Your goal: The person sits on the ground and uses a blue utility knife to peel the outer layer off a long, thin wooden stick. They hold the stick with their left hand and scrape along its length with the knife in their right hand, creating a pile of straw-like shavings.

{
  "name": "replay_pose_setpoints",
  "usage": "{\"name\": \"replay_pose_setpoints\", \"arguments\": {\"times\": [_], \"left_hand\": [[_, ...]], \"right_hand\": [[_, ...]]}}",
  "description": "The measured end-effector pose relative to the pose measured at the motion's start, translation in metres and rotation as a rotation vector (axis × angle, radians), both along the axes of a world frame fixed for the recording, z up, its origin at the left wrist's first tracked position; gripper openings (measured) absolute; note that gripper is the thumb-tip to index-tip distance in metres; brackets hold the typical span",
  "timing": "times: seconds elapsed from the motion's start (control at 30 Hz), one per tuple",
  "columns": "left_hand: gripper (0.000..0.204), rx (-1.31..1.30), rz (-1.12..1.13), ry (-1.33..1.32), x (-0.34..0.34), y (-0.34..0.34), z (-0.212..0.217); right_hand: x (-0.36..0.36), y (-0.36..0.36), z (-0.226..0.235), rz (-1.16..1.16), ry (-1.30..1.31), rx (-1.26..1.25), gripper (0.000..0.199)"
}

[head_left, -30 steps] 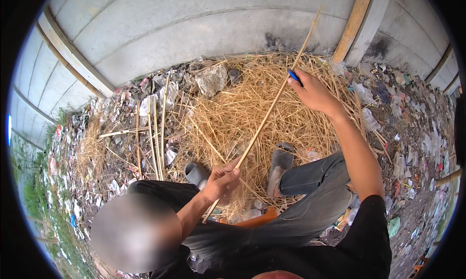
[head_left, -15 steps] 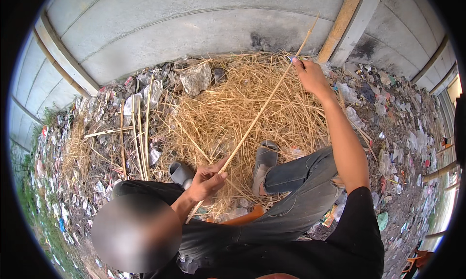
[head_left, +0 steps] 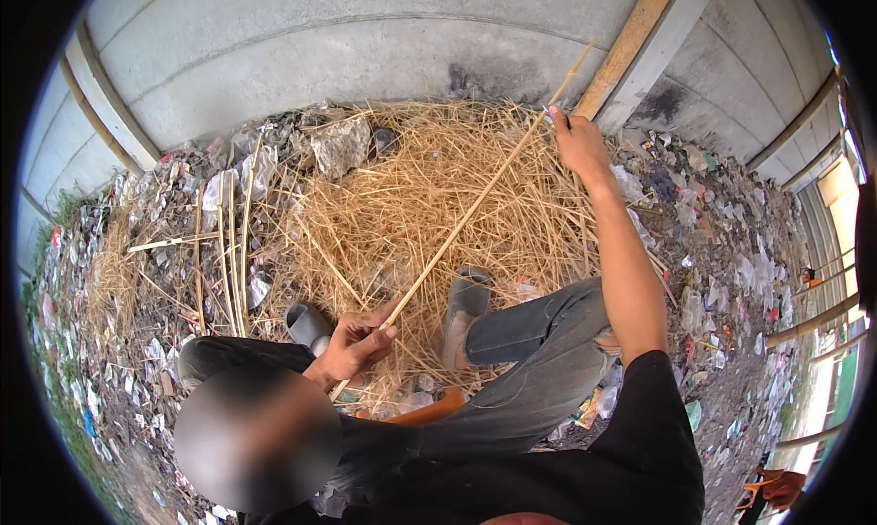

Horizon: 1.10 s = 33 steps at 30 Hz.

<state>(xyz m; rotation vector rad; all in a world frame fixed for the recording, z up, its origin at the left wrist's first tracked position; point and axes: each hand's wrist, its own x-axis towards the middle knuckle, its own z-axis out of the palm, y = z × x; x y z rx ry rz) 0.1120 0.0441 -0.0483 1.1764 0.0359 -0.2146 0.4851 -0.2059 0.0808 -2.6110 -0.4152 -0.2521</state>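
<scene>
A long, thin bamboo strip [head_left: 466, 216] slants from near my lap up to the far right, its tip in front of the wall. My left hand [head_left: 361, 345] is closed round the strip's near part, thumb on top. Stretched out far to the right, my right hand [head_left: 580, 146] is closed by the strip below its tip. A small blue-edged thing [head_left: 547, 111] shows at its thumb, against the strip; its kind is too small to make out. Dry straw-like shavings [head_left: 438, 187] lie heaped beneath the strip.
Several pale strips [head_left: 233, 251] lie on the littered ground to the left. A grey stone [head_left: 341, 148] sits near the concrete wall [head_left: 365, 59]. My slippers [head_left: 468, 297] stand at the heap's near edge. Something orange [head_left: 438, 406] lies under my leg.
My right hand has slid a little along the strip toward its far tip, away from my left hand. My left hand keeps its hold. The whole view has shifted slightly.
</scene>
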Motion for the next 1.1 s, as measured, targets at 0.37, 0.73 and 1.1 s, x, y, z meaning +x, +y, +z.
{"name": "replay_pose_setpoints", "arguments": {"times": [0.37,0.73,1.1], "left_hand": [[0.053,-0.029,0.113,0.029,-0.006,0.017,-0.001],[0.053,-0.113,0.161,0.011,-0.001,0.018,-0.012],[0.05,-0.213,0.189,-0.012,0.012,0.018,-0.006]], "right_hand": [[-0.041,0.059,-0.039,0.34,-0.092,-0.094,0.069],[-0.111,0.087,-0.059,0.558,0.042,-0.11,0.069],[-0.125,0.097,-0.054,0.594,0.055,-0.035,0.068]]}}
